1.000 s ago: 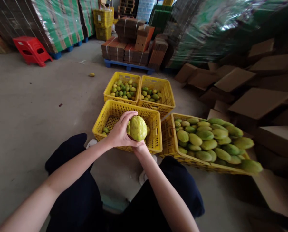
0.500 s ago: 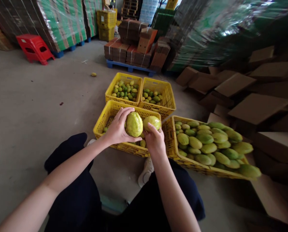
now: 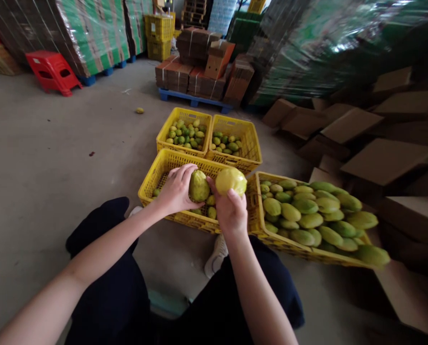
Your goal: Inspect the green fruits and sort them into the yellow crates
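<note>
My left hand (image 3: 180,190) is curled around the side of a bumpy yellow-green fruit (image 3: 199,186), thumb below and fingers above. Close beside it, my right hand (image 3: 231,211) grips a second fruit (image 3: 231,181), paler yellow, shiny and lumpy, resting above the thumb. The two fruits are apart. Both hands are over a yellow plastic crate (image 3: 152,175) in front of me, with several smaller fruits (image 3: 211,212) inside, partly hidden by my hands.
Two yellow crates (image 3: 184,113) (image 3: 252,143) with green and yellow fruits stand behind. A heaped crate (image 3: 259,211) of long green fruits is at right, beside strewn cardboard boxes (image 3: 389,160). A red stool (image 3: 54,73), a loose fruit (image 3: 139,110) and flattened cartons (image 3: 173,76) on a pallet stand farther off.
The right hand has turned and moved slightly right and up with its fruit, widening the gap. The left hand has rotated its fruit, which now shows a darker side.
</note>
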Demonstrator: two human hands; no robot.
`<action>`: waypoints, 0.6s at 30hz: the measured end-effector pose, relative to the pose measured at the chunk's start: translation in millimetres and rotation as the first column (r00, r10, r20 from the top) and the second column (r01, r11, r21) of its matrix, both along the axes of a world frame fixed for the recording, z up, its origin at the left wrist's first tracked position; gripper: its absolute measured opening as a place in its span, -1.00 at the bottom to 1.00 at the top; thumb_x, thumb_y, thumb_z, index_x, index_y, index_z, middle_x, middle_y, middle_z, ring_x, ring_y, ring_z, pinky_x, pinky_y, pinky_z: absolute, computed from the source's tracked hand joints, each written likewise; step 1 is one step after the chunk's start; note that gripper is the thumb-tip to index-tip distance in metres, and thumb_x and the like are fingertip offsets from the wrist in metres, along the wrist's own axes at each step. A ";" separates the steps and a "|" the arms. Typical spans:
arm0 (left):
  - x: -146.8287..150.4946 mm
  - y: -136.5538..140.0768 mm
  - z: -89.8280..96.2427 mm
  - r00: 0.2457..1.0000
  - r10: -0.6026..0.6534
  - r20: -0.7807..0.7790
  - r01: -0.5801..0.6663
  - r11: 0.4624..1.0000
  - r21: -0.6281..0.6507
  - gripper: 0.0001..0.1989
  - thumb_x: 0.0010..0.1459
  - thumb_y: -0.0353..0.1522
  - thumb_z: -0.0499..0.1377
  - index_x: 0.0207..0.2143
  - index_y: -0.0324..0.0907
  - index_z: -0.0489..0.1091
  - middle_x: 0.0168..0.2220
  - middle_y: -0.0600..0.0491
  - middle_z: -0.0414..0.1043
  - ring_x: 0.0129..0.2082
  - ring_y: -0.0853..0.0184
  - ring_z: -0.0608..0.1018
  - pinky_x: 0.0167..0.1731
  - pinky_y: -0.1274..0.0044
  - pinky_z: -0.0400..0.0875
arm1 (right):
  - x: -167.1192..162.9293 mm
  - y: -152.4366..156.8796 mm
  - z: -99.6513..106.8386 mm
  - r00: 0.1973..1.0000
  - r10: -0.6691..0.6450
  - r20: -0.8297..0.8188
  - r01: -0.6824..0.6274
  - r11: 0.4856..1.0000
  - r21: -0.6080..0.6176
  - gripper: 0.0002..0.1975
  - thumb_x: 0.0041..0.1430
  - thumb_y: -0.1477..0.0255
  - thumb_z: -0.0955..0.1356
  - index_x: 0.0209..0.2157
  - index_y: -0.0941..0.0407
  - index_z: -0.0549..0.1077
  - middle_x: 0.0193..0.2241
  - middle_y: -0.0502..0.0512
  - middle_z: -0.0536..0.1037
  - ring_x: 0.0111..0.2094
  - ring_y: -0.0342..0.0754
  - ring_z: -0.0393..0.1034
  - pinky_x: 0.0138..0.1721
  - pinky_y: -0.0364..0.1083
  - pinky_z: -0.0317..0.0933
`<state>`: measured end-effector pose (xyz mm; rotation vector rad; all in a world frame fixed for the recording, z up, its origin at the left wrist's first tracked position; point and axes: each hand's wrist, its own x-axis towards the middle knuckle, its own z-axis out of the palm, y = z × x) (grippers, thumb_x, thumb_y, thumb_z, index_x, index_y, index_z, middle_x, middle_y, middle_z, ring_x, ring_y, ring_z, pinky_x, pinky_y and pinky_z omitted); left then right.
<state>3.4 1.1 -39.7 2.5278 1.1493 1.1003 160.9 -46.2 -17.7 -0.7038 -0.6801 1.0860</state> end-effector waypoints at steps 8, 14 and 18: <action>-1.9 -1.0 -1.5 1.000 0.020 0.001 -0.020 0.996 0.083 -0.04 -0.13 -0.11 0.44 0.23 -0.22 0.09 0.15 -0.28 0.37 0.20 -0.08 0.43 0.32 -0.05 0.03 | 1.0 4.9 -4.8 1.000 0.004 0.000 -0.004 1.000 -0.015 -0.73 -0.06 0.29 0.54 -0.30 0.00 0.51 -0.29 -0.06 0.61 -0.13 0.03 0.51 0.21 0.24 0.29; -3.2 -2.2 1.2 0.998 -0.017 0.066 0.011 0.996 0.091 -0.04 -0.14 -0.16 0.46 0.23 -0.21 0.08 0.14 -0.27 0.35 0.20 -0.07 0.42 0.28 0.00 0.18 | 0.7 6.5 -9.7 0.998 0.041 -0.047 -0.044 0.997 -0.059 -0.68 -0.09 0.31 0.57 -0.29 0.02 0.48 -0.30 -0.07 0.58 -0.17 0.00 0.53 0.18 0.17 0.32; -2.7 -3.8 3.8 0.992 -0.051 0.115 0.040 0.995 0.093 -0.05 -0.12 -0.16 0.46 0.23 -0.19 0.08 0.14 -0.26 0.33 0.19 -0.07 0.42 0.25 0.03 0.26 | -1.7 8.0 -14.5 0.994 0.069 -0.084 -0.080 0.988 -0.129 -0.66 -0.12 0.30 0.57 -0.28 0.01 0.48 -0.31 -0.09 0.59 -0.19 -0.02 0.54 0.06 0.09 0.40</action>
